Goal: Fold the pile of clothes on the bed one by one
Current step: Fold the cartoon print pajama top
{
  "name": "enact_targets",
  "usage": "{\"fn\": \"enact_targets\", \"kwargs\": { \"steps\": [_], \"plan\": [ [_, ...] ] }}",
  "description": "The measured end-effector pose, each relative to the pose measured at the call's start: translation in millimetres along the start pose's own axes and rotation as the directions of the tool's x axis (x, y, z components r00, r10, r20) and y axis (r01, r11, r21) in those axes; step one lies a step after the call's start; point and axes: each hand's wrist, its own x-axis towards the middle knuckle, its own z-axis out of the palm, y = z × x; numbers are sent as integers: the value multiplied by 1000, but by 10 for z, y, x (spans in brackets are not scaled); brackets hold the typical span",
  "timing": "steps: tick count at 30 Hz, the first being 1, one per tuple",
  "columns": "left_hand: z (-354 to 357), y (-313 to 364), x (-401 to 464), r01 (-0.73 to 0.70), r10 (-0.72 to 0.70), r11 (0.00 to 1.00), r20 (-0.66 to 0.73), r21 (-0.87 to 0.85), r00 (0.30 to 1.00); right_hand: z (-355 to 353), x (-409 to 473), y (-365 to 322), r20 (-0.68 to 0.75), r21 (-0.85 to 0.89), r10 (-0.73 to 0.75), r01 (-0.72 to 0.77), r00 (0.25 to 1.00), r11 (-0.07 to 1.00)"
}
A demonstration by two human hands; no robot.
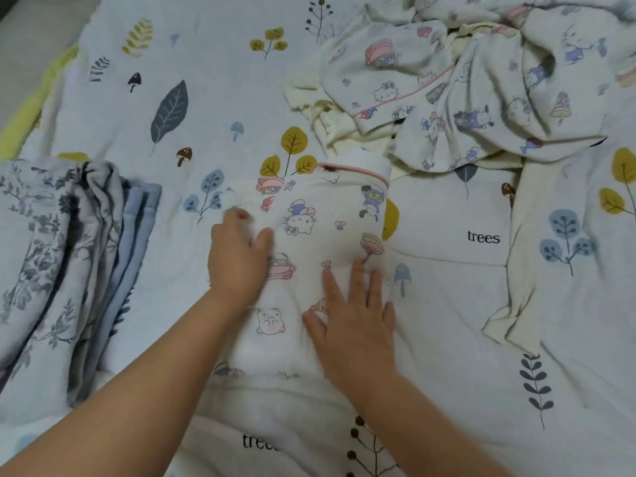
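**Cartoon-print garment nearly folded, both hands on it**

The cartoon-print garment [309, 256] lies in the middle of the bed sheet [464, 304], straight ahead of us, already doubled into a narrow block with its pink-piped edge at the far end. Our right hand [354, 315] rests flat on its near right part, fingers straight and spread, pressing. Our left hand [237, 259] sits at the left edge with fingers curled into the cloth; it looks like a pinch on that edge, though the fingertips are blurred.

To do this step well, we judge we should keep the flat palm anchoring the layers while the left tucks or smooths the side, then sweep outward so no crease is trapped.

The unfolded pile [481, 80] sits beyond and to the right, its nearest cloth close to the garment's far corner. A cream piece [526, 253] trails down the right side. The blue floral bedding [69, 263] lies bunched well to the left. Bare sheet shows between it and the garment, and to the near right.
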Motion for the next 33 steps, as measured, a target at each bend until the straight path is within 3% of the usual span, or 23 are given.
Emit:
{"fn": "enact_targets", "kwargs": {
  "steps": [3, 5, 7, 8, 9, 10, 11, 12, 14, 15, 17, 19, 21, 23, 30, 33],
  "plan": [
    [33, -14, 71, -3, -8, 995, 109, 102, 994, -53, -13, 16, -39, 24, -15, 16, 999, 1000],
    [-1, 98, 69, -84, 74, 993, 121, 79, 990, -59, -35, -26, -45, 41, -10, 12, 999, 999],
    [-77, 229, 63, -24, 76, 965, 192, -261, 978, -43, -32, -58, -161, 18, 6, -4, 987, 1000],
    [-122, 275, 73, 74, 46, 888, 248, -453, 968, -56, -27, -66, -238, 32, 7, 0, 971, 999],
    [-147, 270, 97, 163, 2, 819, 287, -550, 958, -80, -22, -77, -273, 79, 12, 10, 962, 997],
    [-138, 212, 144, 204, -44, 812, 292, -546, 955, -72, -12, -75, -286, 87, 6, 19, 958, 996],
    [-118, 150, 186, 187, -77, 887, 265, -422, 961, -61, -13, -78, -240, 85, -2, 23, 971, 996],
    [-102, 75, 218, 114, -72, 975, 214, -192, 974, -22, -9, -76, -192, 76, -23, 38, 981, 996],
    [-65, -22, 213, -47, 33, 960, 55, 276, 998, -33, -1, -60, -116, 68, -14, 22, 993, 997],
    [-60, -5, 182, -123, 138, 923, -17, 366, 990, -90, 29, -67, -149, 97, 4, 11, 989, 995],
    [-53, 89, 52, -354, 411, 843, -59, 405, 910, -189, 103, -109, -248, 137, 39, -5, 968, 991],
    [69, -39, -83, -549, 583, 692, 86, 468, 808, -199, 217, -93, -253, 120, 66, -36, 965, 992],
    [174, -322, -207, -599, 521, 616, 307, 512, 797, -18, 337, -62, -246, 23, 59, -55, 967, 998],
    [244, -600, -252, -555, 407, 657, 380, 510, 831, 190, 383, -54, -317, -53, 15, -33, 948, 998],
    [253, -590, -204, -493, 318, 737, 406, 462, 856, 222, 437, -21, -295, -92, -5, -23, 955, 995],
    [155, -496, -234, -347, 266, 853, 247, 390, 932, -7, 388, 78, -347, 114, -13, 56, 938, 992]
  ]
}}
